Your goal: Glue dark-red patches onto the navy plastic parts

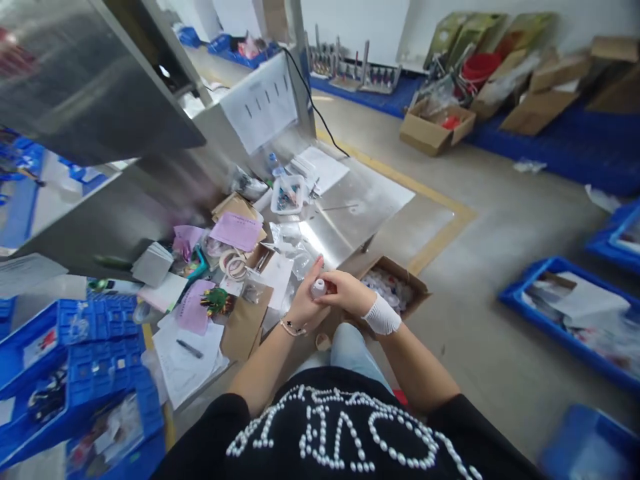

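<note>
Both hands meet in front of my body, close to the near edge of the metal table (345,230). A small white bottle-like piece with a narrow tip (319,288) shows between them. My left hand (303,303) is wrapped around its lower side, with the thumb pointing up. From the right, my right hand (345,292) has its fingers closed at the piece; a white ribbed band covers that wrist. The lower part of the piece is hidden by my fingers. Clear plastic bags (295,250) lie on the table just beyond the hands.
Below the table edge stands a cardboard box (417,293) with white crumpled material. Papers, tape rolls (233,265), a pen (190,349) and a white tub (289,195) crowd the table. Blue bins (103,353) stand left; a blue crate (520,293) sits on the floor at right.
</note>
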### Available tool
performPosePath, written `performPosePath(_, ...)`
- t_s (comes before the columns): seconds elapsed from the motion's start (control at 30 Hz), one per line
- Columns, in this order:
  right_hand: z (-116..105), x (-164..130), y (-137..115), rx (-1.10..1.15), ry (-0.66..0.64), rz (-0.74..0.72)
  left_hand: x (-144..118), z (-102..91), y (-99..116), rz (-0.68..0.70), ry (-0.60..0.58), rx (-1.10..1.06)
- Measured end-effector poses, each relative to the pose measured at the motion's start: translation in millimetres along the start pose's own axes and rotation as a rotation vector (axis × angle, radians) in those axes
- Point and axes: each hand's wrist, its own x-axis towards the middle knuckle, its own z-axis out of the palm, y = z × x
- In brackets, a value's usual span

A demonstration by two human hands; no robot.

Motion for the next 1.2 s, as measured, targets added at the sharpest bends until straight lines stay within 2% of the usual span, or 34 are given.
performPosePath(0.17, -42.8, 56.9, 37.3, -0.199, -0.044, 0.144, 37.0, -21.7, -22.3, -0.123, 0.132, 0.03)
performPosePath(0.3, -73.3, 124.4, 84.4, -0.373, -0.053, 0.331, 48.1, -49.4, -42.9, -0.275, 0.415, 0.06)
performPosePath(0.43, -73.8, 183.7, 124.5, -0.452, -0.108, 0.41, 38.2, -75.2, -61.8, -0.442, 0.713, 0.081)
performPosePath(0.53, -64.6, 210.8, 144.1, -0.461, -0.145, 0.423, 27.0, -87.6, -72.9, -0.547, 0.877, 0.094)
performPosePath(0.63, -57.9, 220.4, 155.2, -0.462, -0.177, 0.407, 18.9, -90.3, -79.3, -0.605, 0.996, 0.074)
performPosePath(0.77, -53.7, 208.8, 166.1, -0.486, -0.222, 0.378, 17.5, -79.7, -80.3, -0.644, 1.112, -0.017)
performPosePath(0.97, -52.2, 194.3, 195.1, -0.497, -0.273, 0.312, 25.6, -67.6, -68.2, -0.611, 1.226, -0.21)
performPosePath(1.2, -52.1, 188.8, 219.3, -0.366, -0.241, 0.269, 14.6, -65.5, -51.7, -0.602, 1.294, -0.379)
